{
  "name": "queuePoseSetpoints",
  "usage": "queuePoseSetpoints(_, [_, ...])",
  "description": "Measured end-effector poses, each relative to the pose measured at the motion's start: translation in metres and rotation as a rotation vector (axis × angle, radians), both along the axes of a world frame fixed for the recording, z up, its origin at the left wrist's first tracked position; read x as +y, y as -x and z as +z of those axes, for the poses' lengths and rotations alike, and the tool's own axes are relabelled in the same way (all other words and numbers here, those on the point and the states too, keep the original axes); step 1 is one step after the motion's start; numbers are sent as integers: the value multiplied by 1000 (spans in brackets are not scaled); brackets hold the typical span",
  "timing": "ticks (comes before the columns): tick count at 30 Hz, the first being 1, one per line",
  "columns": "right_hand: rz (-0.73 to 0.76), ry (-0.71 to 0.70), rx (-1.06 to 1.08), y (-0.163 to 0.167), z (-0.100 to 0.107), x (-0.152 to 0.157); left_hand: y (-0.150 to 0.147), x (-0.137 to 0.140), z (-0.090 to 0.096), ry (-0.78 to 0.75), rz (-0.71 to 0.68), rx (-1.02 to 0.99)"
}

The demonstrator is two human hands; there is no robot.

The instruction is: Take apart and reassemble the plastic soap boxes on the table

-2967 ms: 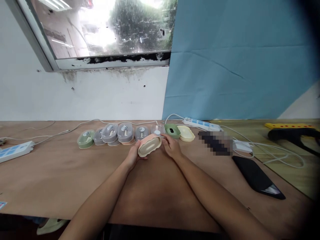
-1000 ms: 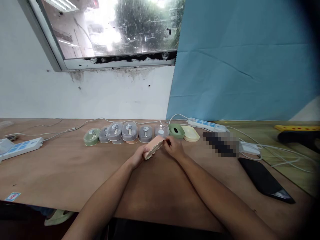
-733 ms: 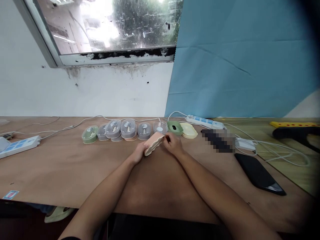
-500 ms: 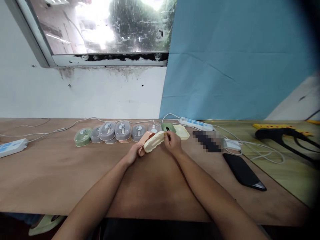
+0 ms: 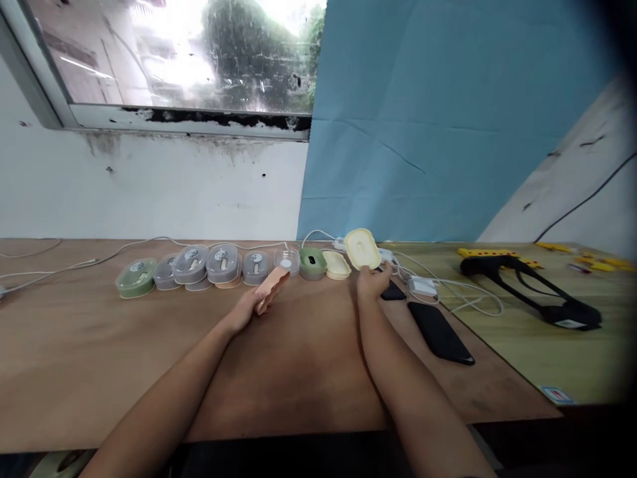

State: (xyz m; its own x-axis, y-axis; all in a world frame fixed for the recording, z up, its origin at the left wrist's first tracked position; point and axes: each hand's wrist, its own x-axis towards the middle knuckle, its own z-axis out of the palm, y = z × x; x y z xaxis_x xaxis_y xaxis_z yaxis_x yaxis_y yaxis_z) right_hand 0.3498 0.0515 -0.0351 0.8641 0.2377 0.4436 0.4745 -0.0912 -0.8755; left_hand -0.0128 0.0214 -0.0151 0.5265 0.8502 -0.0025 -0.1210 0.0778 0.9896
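Observation:
My left hand (image 5: 243, 310) is closed on a peach-coloured shallow plastic piece (image 5: 271, 290), tilted on edge just above the brown tabletop. In my right hand (image 5: 372, 282) a cream plastic tray (image 5: 362, 249) stands upright, its hollow side facing me and its lower edge pinched. Left of it, cream pieces (image 5: 337, 264) lie stacked on the table beside a green box part (image 5: 312, 261) with a dark oval slot. A clear lid (image 5: 287, 257) sits behind the peach piece. Further left is a row of lidded boxes, one green (image 5: 135, 279) and several grey (image 5: 222, 262).
To the right are a black phone-like slab (image 5: 440, 332), a smaller dark slab (image 5: 393, 291), a white adapter (image 5: 422, 286) and loose white cables. A black frame-like object (image 5: 532, 292) and yellow pieces (image 5: 490, 254) lie on the wooden surface. Wall and window stand behind.
The cream tray has left the peach piece and moved right and up in my right hand, turning its hollow side toward me. My left hand keeps the peach piece. The view has shifted right.

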Motion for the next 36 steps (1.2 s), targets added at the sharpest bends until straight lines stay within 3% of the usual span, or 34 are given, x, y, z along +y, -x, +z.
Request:
queuePoseSetpoints(7, [149,67,-6,23,-5,12,0,0,0,-52,-18,35])
queuePoseSetpoints(15, [180,26,29,25,-13,18,-3,-6,6,-58,-25,18])
queuePoseSetpoints(21, [348,49,209,27,-18,21,-3,-5,4,-44,-12,16])
queuePoseSetpoints(25, [358,70,210,26,-21,24,-3,-4,2,-18,-12,9])
queuePoseSetpoints(36, [492,-32,328,28,-23,27,-2,-3,1,-52,4,25])
